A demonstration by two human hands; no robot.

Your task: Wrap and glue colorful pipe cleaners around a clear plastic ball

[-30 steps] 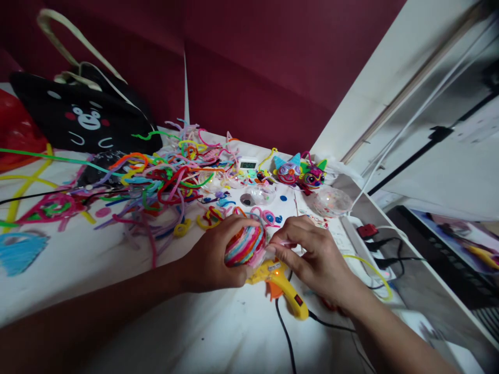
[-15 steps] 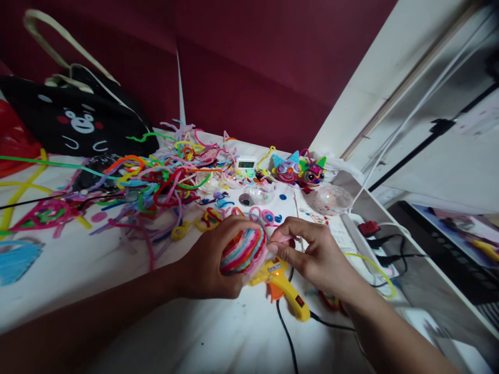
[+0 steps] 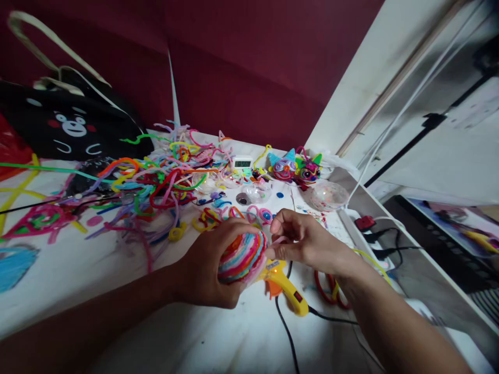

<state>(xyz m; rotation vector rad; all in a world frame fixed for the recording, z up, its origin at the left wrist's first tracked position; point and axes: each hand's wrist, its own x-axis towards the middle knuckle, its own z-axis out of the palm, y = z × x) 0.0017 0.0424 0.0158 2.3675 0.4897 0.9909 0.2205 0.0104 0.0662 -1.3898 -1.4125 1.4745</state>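
Note:
My left hand (image 3: 208, 265) is wrapped round a ball (image 3: 244, 255) covered in coils of multicoloured pipe cleaner, held just above the white table (image 3: 117, 291). My right hand (image 3: 304, 241) pinches the end of a pink pipe cleaner (image 3: 277, 241) against the right side of the ball. A yellow glue gun (image 3: 286, 288) lies on the table directly under both hands, its light on and its black cord (image 3: 286, 337) running toward me.
A big tangle of coloured pipe cleaners (image 3: 156, 182) covers the table's far left. Two pipe-cleaner cat heads (image 3: 296, 167), a small timer (image 3: 242, 162), clear half-spheres (image 3: 327, 195) and a power strip (image 3: 366, 228) sit at the back right. A black bear bag (image 3: 66, 127) stands far left.
My right hand has shifted slightly left and up, its fingers curling tighter on the pink strand at the ball. The view has drifted a little; the left hand keeps its hold.

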